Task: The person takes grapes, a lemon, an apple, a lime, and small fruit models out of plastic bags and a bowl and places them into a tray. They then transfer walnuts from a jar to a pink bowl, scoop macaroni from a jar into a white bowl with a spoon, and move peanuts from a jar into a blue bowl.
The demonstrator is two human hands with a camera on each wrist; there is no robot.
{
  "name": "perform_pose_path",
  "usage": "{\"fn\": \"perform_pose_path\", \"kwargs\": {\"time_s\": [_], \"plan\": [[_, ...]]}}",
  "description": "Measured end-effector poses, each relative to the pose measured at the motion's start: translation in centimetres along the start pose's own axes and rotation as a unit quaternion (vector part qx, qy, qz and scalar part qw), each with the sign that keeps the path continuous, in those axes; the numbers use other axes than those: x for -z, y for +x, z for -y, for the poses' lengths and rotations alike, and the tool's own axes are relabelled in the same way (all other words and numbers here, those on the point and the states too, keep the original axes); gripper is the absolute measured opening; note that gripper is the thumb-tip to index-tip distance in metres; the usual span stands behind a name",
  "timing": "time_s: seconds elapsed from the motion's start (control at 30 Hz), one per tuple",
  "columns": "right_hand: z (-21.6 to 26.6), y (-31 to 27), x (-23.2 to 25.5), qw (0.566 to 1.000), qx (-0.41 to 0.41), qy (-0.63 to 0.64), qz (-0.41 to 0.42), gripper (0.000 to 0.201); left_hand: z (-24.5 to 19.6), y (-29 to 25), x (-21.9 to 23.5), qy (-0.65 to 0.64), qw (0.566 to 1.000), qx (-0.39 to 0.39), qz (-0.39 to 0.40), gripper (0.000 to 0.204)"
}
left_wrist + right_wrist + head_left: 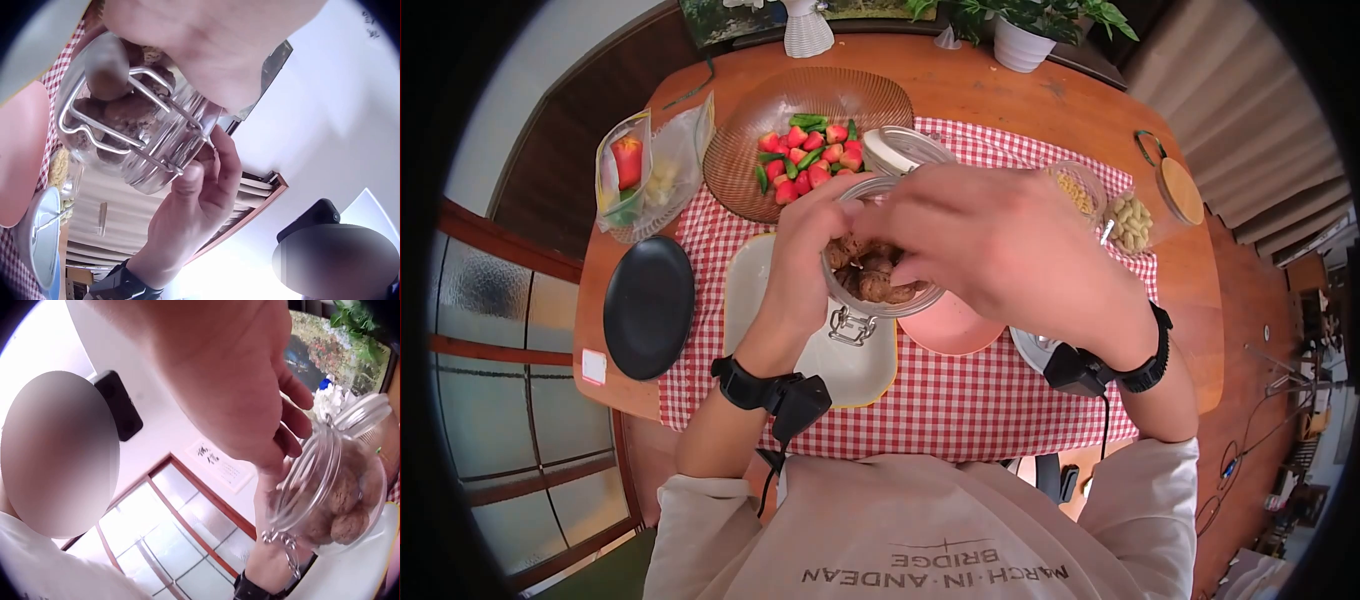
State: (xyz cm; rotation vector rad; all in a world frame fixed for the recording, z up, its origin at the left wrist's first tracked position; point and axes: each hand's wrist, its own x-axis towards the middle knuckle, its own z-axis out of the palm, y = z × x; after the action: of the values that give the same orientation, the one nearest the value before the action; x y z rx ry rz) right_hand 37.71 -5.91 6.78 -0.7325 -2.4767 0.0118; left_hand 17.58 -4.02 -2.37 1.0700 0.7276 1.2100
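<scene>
My left hand grips a clear glass clip-top jar tilted over the table, its mouth towards me. Several brown, wrinkled balls that look like walnuts lie inside it. The jar's lid hangs back on its hinge, and the wire clasp dangles loose. At the jar's mouth is my right hand, its thumb and fingers bent and reaching in over the brown balls, thumb apart from the fingers. Below the jar are a white rectangular dish and a pink plate.
A ribbed glass bowl with red and green pieces stands at the back left. A black oval plate and clear bags are to the left. Jars of yellow bits and peanuts stand right, near a wooden lid.
</scene>
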Motion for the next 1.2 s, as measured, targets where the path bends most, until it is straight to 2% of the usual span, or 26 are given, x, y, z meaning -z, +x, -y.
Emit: {"fn": "perform_pose_path", "kwargs": {"time_s": [0.03,0.1,0.13,0.17,0.23,0.27,0.3,0.4,0.43,0.5,0.53,0.6,0.63,0.7,0.73,0.77,0.83,0.97,1.03,1.07,1.13,1.2], "plan": [[0.2,-0.5,0.6,1.000,-0.002,0.000,0.001,0.027,-0.1,-0.4,0.0,-0.001,1.000,0.001,0.001,0.049],[0.5,-1.7,2.2,0.971,-0.229,0.064,0.006,0.032,-0.7,-0.9,0.2,-0.001,1.000,0.003,-0.010,0.053],[0.1,-2.7,1.4,0.963,-0.259,0.055,-0.051,0.035,-0.8,-1.0,0.7,0.021,1.000,-0.003,0.008,0.056],[-0.2,-3.6,0.9,0.962,-0.263,0.056,-0.048,0.035,-0.9,-1.0,0.8,0.019,1.000,0.002,0.008,0.056],[-0.4,-5.3,-0.1,0.935,-0.345,0.050,0.069,0.032,-1.0,-0.9,0.9,0.022,0.999,-0.019,0.012,0.056],[-0.3,-5.8,-0.6,0.930,-0.345,0.028,0.125,0.028,-0.9,-0.8,0.8,0.021,1.000,-0.015,0.018,0.055],[-0.4,-6.5,-1.5,0.929,-0.349,0.028,0.123,0.028,-0.7,-0.7,0.8,0.022,0.999,-0.013,0.021,0.055],[-0.4,-7.3,-3.4,0.912,-0.355,-0.009,0.206,0.025,0.2,-0.3,1.0,0.038,0.999,-0.005,0.017,0.053],[-0.4,-7.6,-3.7,0.911,-0.356,-0.009,0.206,0.025,0.5,-0.3,1.1,0.059,0.998,-0.006,0.025,0.058],[-0.7,-8.1,-4.5,0.932,-0.328,-0.016,0.155,0.025,0.7,-0.2,1.2,0.079,0.996,-0.005,0.030,0.063],[-0.8,-7.8,-4.2,0.932,-0.326,-0.014,0.157,0.025,0.6,-0.3,1.1,0.095,0.995,-0.005,0.030,0.062],[-0.7,-6.5,-2.6,0.930,-0.357,0.022,0.079,0.031,0.5,-0.4,1.0,0.112,0.993,-0.004,0.025,0.062],[-0.6,-5.8,-1.9,0.930,-0.357,0.026,0.080,0.031,0.5,-0.3,1.0,0.125,0.992,-0.014,0.021,0.061],[-0.4,-4.7,-0.6,0.964,-0.262,0.052,-0.008,0.034,0.1,-0.4,0.7,0.141,0.990,-0.021,0.021,0.061],[-0.2,-4.1,-0.5,0.974,-0.218,0.067,-0.012,0.037,-0.2,-0.4,0.5,0.123,0.992,-0.019,0.018,0.052],[0.3,-3.5,-0.7,0.973,-0.221,0.066,-0.013,0.037,-0.3,-0.4,0.2,0.104,0.994,-0.016,0.015,0.044],[1.5,-2.5,-1.2,0.985,-0.152,0.051,0.058,0.037,-0.1,-0.3,0.2,0.118,0.993,-0.015,0.015,0.044],[2.2,-2.3,-3.8,0.987,-0.141,0.023,0.078,0.033,0.2,-0.9,-0.4,0.184,0.982,-0.030,-0.002,0.044],[2.3,-2.0,-3.7,0.979,-0.140,0.034,0.142,0.029,0.4,-1.1,-0.3,0.184,0.983,-0.025,-0.003,0.044],[2.1,-1.8,-3.6,0.979,-0.141,0.035,0.140,0.029,0.4,-1.2,-0.4,0.169,0.985,-0.019,0.001,0.044],[1.4,-1.6,-3.3,0.962,-0.134,0.088,0.221,0.029,0.2,-1.3,-0.7,0.153,0.988,-0.015,0.006,0.044],[1.2,-1.6,-3.0,0.964,-0.128,0.083,0.216,0.027,-0.3,-1.3,-1.0,0.150,0.988,-0.004,0.023,0.044]]}}
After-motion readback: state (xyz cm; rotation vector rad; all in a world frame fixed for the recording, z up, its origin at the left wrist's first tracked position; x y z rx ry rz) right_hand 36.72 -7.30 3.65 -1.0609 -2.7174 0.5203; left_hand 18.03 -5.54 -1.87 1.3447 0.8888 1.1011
